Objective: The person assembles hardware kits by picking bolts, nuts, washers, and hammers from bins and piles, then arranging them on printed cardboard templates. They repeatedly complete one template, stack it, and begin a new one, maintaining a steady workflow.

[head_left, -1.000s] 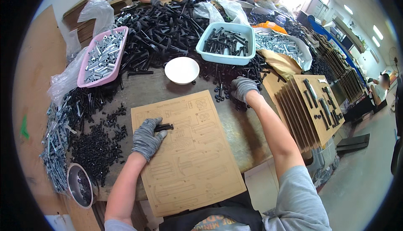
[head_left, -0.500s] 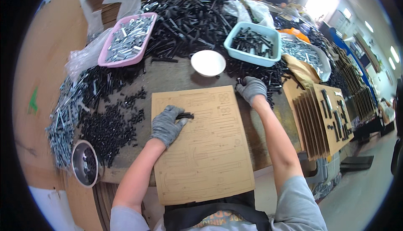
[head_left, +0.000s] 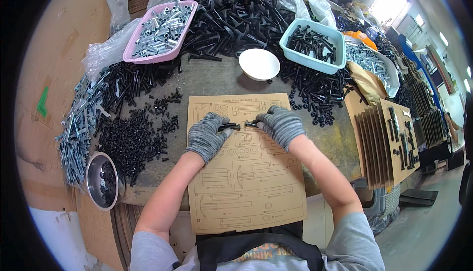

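Observation:
Both of my hands, in grey knit gloves, hover over a brown cardboard sheet [head_left: 276, 207] printed with outlines of hardware. Black bolts [head_left: 229, 127] stick out of the closed fingers of my left hand [head_left: 209, 135]; how many it holds cannot be made out. My right hand [head_left: 282, 127] pinches a black bolt [head_left: 250, 124] lying sideways, its end pointing at those in the left hand. A small gap with a bit of metal separates the two ends. Beyond the sheet stands a white bowl [head_left: 259, 65].
Pink tub [head_left: 156, 58] of silver sleeves at back left; light blue tub [head_left: 315, 66] of black bolts at back right. Small black screws [head_left: 128, 145] heap left beside a steel bowl [head_left: 117, 182]. Cardboard sheets [head_left: 367, 148] stand at right. Co-workers sit across the black parts pile [head_left: 231, 20].
My right hand has come from the pile at the right to the sheet, bringing a bolt beside my left hand. My left hand has shifted slightly right and up. The view has moved slightly.

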`<state>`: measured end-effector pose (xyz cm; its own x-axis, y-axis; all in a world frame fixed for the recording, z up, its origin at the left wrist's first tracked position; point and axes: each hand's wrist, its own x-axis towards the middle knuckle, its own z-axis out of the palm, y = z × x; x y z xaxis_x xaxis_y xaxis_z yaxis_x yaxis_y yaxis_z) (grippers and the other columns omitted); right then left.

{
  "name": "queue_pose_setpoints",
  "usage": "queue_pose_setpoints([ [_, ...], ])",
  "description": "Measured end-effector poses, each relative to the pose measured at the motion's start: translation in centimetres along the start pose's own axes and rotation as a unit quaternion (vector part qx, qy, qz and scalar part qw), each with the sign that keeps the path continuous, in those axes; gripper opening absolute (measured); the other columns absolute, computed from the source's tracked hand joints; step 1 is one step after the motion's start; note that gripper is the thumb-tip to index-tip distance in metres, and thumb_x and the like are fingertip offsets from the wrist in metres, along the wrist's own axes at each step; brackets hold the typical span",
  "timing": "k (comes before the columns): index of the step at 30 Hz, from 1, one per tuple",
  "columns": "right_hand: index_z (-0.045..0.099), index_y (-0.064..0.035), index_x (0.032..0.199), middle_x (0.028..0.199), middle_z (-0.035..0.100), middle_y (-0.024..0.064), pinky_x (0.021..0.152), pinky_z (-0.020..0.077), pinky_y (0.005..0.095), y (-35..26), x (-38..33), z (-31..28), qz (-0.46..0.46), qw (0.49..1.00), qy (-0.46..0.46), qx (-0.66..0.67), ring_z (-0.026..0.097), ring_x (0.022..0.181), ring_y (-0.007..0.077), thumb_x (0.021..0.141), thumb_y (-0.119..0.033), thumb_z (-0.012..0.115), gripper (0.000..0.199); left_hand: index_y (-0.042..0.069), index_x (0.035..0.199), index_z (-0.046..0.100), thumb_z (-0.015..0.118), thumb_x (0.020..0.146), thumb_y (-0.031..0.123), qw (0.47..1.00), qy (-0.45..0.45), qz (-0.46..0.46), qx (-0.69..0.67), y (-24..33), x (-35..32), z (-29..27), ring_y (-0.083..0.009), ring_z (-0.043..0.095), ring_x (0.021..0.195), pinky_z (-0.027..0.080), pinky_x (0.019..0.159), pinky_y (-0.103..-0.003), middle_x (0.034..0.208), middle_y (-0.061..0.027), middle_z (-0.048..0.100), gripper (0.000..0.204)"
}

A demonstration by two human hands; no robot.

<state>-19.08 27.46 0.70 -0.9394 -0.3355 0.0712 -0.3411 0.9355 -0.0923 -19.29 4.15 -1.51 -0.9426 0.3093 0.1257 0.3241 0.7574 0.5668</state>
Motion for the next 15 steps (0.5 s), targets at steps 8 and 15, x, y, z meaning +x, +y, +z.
queue_pose_setpoints([
  [8, 0.066, -0.0135, 0.105, 0.090, 0.059, 0.0097, 0.073, 0.0506, 0.0385, -1.1, -0.2, 1.5, -0.046, 0.988, 0.084, 0.121, 0.060, 0.082, 0.0291, 0.079, -0.019, 0.066, 0.027, 0.008, 0.103, 0.068, 0.069, 0.079, 0.025, 1.000, 0.000, 0.014, 0.003, 0.4, 0.2, 0.1, -0.0261, 0.062, 0.091, 0.050, 0.081, -0.035, 0.097, -0.0086, 0.063, 0.029],
  [15, 0.068, -0.0102, 0.096, 0.086, 0.059, 0.0099, 0.072, 0.0499, 0.0381, -1.2, 0.1, 1.9, -0.064, 0.982, 0.097, 0.151, 0.060, 0.081, 0.0294, 0.078, -0.016, 0.066, 0.019, 0.011, 0.100, 0.068, 0.067, 0.080, 0.025, 0.996, 0.063, 0.050, 0.037, -0.5, 0.0, 1.4, -0.0258, 0.062, 0.090, 0.050, 0.079, -0.036, 0.096, -0.0070, 0.062, 0.024],
])
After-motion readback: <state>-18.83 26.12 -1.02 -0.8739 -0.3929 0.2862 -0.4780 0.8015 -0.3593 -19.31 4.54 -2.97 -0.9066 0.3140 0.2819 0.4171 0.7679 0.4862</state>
